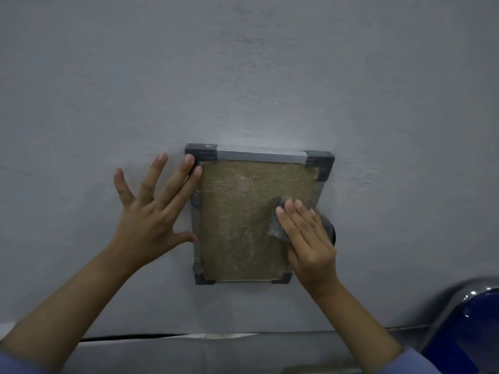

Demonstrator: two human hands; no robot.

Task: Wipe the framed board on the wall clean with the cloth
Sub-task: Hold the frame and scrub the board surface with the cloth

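Framed board (243,211) hangs on the grey wall (270,76), a rough brown panel in a thin metal frame with dark plastic corners; it looks light and may shift. Your left hand (151,211) is spread flat, fingertips on the upper left corner. Your right hand (305,238) presses the soft grey cloth (278,225) with straight fingers near the right edge; keep bracing the frame, not the panel
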